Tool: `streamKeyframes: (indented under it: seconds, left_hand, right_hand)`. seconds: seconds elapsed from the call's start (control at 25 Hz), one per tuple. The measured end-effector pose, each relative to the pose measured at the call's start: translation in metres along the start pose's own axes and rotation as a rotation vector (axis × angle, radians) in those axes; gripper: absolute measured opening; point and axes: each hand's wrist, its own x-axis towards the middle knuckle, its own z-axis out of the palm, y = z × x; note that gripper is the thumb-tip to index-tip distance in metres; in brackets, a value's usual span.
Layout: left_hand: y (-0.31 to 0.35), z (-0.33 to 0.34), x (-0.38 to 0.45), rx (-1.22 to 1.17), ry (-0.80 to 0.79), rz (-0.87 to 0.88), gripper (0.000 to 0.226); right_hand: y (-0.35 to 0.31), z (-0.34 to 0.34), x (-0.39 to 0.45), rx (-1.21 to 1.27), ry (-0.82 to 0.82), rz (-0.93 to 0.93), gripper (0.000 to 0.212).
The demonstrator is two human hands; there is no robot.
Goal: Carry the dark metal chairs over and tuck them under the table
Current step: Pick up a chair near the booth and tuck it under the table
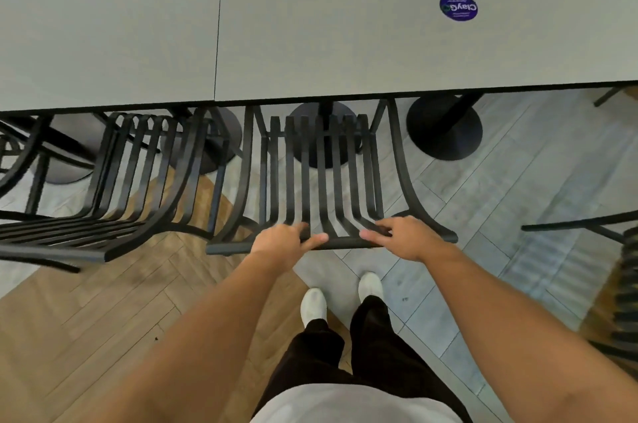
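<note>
Dark metal bands make up the chair (pixel 324 177) in the middle of the scene, running from the curved top rail nearest the person down the back and forward into the seat, with floor showing through the gaps. Its front already reaches under the near edge of the grey table (pixel 345 53), while the top rail sits just beyond the person's white shoes (pixel 341 295).

Being all metal, it is probably stiff and fairly heavy, and the smooth painted bands could slip in a loose hold. That top rail looks like the best place to hold, one hand on each side of centre, so the chair pushes straight rather than swinging round.

The left hand (pixel 281 239) rests on the rail with its fingers loosely extended, touching rather than wrapping it. Over on the other side, the right hand (pixel 402 234) also lies on the rail, fingers stretched leftward along the metal, not clenched.

A second chair (pixel 131 188) of the same build stands just to the left, likewise nosed under the table. Round black table bases (pixel 445 129) stand on the floor beyond.
</note>
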Motion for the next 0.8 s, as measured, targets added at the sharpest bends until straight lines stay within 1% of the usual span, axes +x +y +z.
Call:
streamKeyframes:
  seconds: [0.12, 0.28, 0.36, 0.44, 0.6, 0.8]
  left_hand:
    - [0.017, -0.016, 0.003, -0.03, 0.026, 0.043, 0.086]
    - [0.055, -0.039, 0.013, 0.017, 0.061, 0.198, 0.072]
    - [0.08, -0.049, 0.018, 0.072, 0.068, 0.287, 0.061]
    - [0.115, -0.053, 0.022, 0.144, 0.04, 0.382, 0.051]
    - [0.187, -0.046, 0.028, 0.219, 0.013, 0.524, 0.047]
    - [0.307, -0.022, 0.014, 0.353, -0.053, 0.739, 0.048]
  right_hand:
    - [0.015, -0.011, -0.012, 0.11, 0.147, 0.062, 0.09]
    - [0.046, -0.025, -0.036, 0.142, 0.362, 0.126, 0.063]
    - [0.066, -0.028, -0.052, 0.162, 0.445, 0.148, 0.053]
    - [0.094, -0.028, -0.072, 0.188, 0.511, 0.195, 0.049]
    - [0.154, -0.019, -0.114, 0.251, 0.553, 0.336, 0.053]
    - [0.244, 0.0, -0.177, 0.308, 0.594, 0.526, 0.054]
